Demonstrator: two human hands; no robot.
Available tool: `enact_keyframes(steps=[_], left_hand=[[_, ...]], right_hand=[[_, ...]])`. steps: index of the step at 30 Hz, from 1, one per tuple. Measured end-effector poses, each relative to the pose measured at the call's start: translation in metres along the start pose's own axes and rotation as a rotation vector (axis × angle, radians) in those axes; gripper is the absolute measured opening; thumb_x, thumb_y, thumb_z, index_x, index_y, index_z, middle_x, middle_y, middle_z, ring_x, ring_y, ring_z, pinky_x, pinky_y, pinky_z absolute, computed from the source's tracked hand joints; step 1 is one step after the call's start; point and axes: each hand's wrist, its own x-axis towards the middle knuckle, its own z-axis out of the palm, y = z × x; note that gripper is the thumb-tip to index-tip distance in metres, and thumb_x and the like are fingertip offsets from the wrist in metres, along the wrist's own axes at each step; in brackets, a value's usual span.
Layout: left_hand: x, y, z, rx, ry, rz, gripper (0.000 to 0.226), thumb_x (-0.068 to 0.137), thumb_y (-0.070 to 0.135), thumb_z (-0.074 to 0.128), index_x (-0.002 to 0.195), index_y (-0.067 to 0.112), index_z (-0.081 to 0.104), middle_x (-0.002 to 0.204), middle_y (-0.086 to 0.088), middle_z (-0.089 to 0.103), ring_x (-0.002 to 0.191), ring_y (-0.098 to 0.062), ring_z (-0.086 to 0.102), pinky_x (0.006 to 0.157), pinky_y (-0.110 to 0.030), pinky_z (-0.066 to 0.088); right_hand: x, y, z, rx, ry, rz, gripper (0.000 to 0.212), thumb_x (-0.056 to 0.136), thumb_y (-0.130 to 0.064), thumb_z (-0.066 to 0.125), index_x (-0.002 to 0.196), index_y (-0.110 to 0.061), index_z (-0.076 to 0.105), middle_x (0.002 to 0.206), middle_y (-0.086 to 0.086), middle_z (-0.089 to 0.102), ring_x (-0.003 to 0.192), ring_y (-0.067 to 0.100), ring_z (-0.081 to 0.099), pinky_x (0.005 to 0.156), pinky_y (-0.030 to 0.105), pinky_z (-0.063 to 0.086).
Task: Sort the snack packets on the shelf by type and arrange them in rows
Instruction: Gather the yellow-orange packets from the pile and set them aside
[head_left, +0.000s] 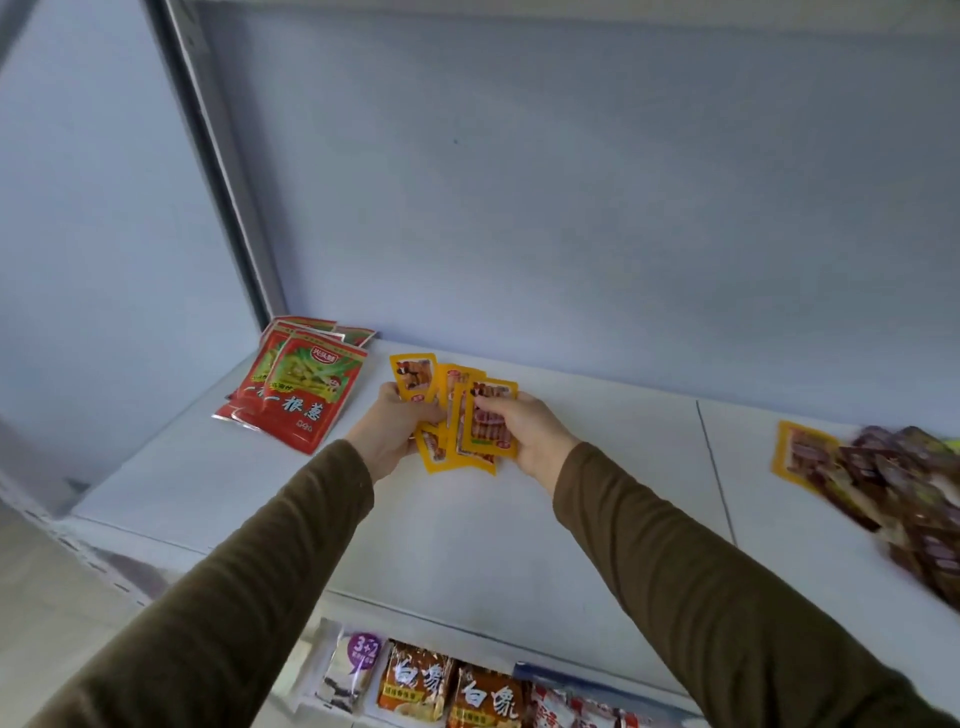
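Yellow plastic snack packets with brown printed pictures (470, 415) were fanned out between both hands, just above the white shelf surface (519, 519) near its back wall. The left hand (392, 431) had its fingers curled round the left part of the fan, with one packet standing up above its thumb. The right hand (524, 428) pinched the front packet on the right, thumb across its face and fingers behind. Both arms wore dark olive-brown long sleeves (675, 545). To the left, at the back corner of the shelf, a stack of red foil packets printed with green vegetable stalks (296, 392) lay overlapping and flat, just beside the left hand but apart from it. At the right edge of the shelf, well apart from the hands, a loose heap of dark brown packets (904, 499) lay blurred, with one more yellow packet (802, 454) at its left edge, partly under the heap. On the lower shelf below, orange-brown noodle bags with white characters (452, 686) stood side by side, beside a white and purple packet (353, 670).
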Motion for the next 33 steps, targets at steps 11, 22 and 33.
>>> enact_keyframes(steps=[11, 22, 33], left_hand=[[0.059, 0.025, -0.042, 0.214, 0.013, 0.041, 0.043, 0.092, -0.008, 0.061, 0.132, 0.003, 0.049, 0.113, -0.02, 0.066, 0.085, -0.03, 0.067, 0.071, -0.04, 0.058], [0.085, 0.029, -0.076, 0.622, 0.051, 0.17, 0.032, 0.088, 0.012, 0.074, 0.116, 0.013, 0.058, 0.115, -0.013, 0.068, 0.107, -0.032, 0.068, 0.095, -0.044, 0.056], [0.088, 0.03, -0.088, 0.767, 0.005, 0.237, 0.073, 0.096, 0.026, 0.069, 0.157, 0.013, 0.031, 0.155, -0.014, 0.043, 0.136, -0.033, 0.048, 0.111, -0.05, 0.045]], right_hand=[[0.031, 0.01, 0.077, -0.096, 0.329, -0.143, 0.035, 0.09, 0.003, 0.065, 0.121, -0.008, 0.056, 0.104, 0.008, 0.07, 0.074, 0.014, 0.07, 0.052, 0.021, 0.054], [0.047, 0.022, 0.12, -0.398, 0.488, -0.216, 0.08, 0.095, -0.012, 0.067, 0.161, -0.01, 0.022, 0.156, 0.014, 0.045, 0.142, 0.03, 0.046, 0.114, 0.041, 0.043], [0.047, 0.024, 0.118, -0.608, 0.448, -0.235, 0.054, 0.101, -0.027, 0.06, 0.152, -0.016, 0.048, 0.146, 0.01, 0.057, 0.138, 0.032, 0.047, 0.116, 0.044, 0.037]])
